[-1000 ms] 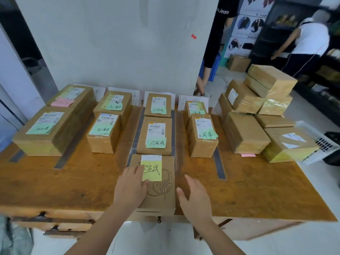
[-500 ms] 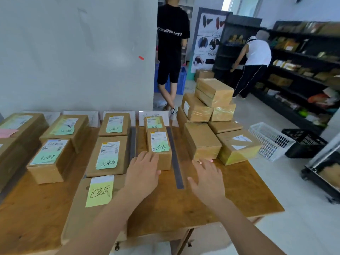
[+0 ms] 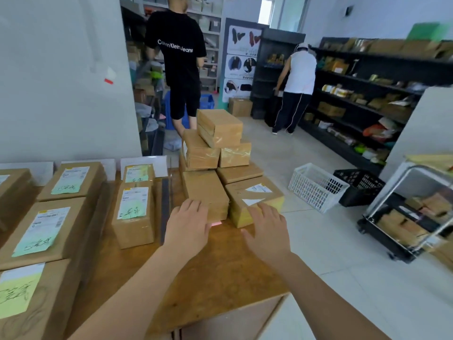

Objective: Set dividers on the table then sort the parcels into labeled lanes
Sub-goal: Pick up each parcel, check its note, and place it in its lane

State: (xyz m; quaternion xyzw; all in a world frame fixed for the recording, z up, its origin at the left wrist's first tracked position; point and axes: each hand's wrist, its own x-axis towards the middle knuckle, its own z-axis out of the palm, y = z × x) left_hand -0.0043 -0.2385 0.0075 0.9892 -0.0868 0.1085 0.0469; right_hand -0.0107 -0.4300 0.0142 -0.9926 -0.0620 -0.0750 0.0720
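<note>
The wooden table [image 3: 220,285] fills the lower left of my view, with sorted parcels in rows on the left and a pile of unsorted parcels [image 3: 220,148] heaped at its far right corner. A dark divider strip [image 3: 164,207] runs front to back across the top, between the lane of sorted boxes and that pile. Just left of the strip stands a labeled box [image 3: 133,214] with a green note on its top, another like it behind it; further left lie wider, flatter parcels with green and yellow notes.

At the front of the pile sit two parcels side by side — a plain brown box [image 3: 206,192] on the left and a tape-wrapped box [image 3: 255,197] with white label scraps on the right. A small pink note [image 3: 215,223] pokes out from under the brown box, on the tabletop.

My left hand [image 3: 187,227] is palm down with the fingers loosely spread, the fingertips at the near end of the brown box; whether they press on it I cannot tell. My right hand [image 3: 267,231] is also flat and spread, fingertips at the near lower edge of the tape-wrapped box. Neither hand holds anything.

On the floor right of the table stand a white basket [image 3: 316,186], a black crate [image 3: 359,184] and a cart [image 3: 404,217] loaded with more parcels.
</note>
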